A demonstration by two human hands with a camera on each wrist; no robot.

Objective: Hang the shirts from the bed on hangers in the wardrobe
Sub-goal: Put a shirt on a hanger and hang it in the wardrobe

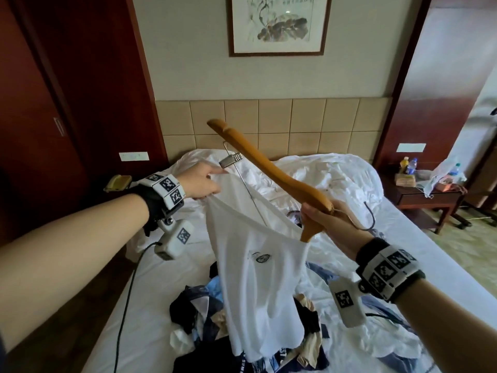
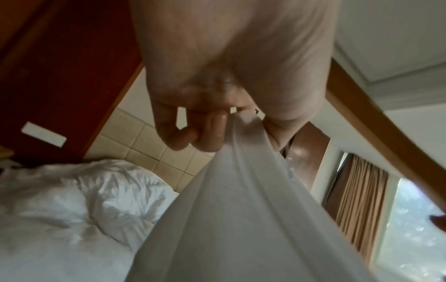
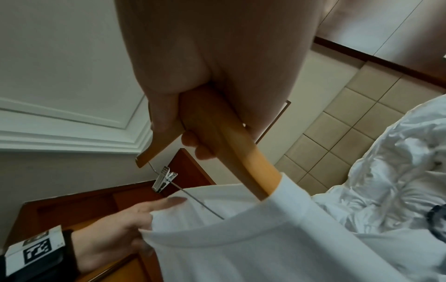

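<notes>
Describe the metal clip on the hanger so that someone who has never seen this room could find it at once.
Start at the bed, above the heap of clothes. There the right hand grips a tilted wooden hanger whose lower arm is inside a white shirt. The clip hangs on the thin wire under the raised arm, just above the left hand: the only shiny silver piece there.

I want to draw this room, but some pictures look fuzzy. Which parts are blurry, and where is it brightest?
Head view: mostly sharp, walls bend at the edges, the white shirt is bright. Left wrist view: the left hand and shirt are soft and blurred; the window glares brightest. Right wrist view: the right hand is blurry up close, the wooden hanger clearer.
</notes>
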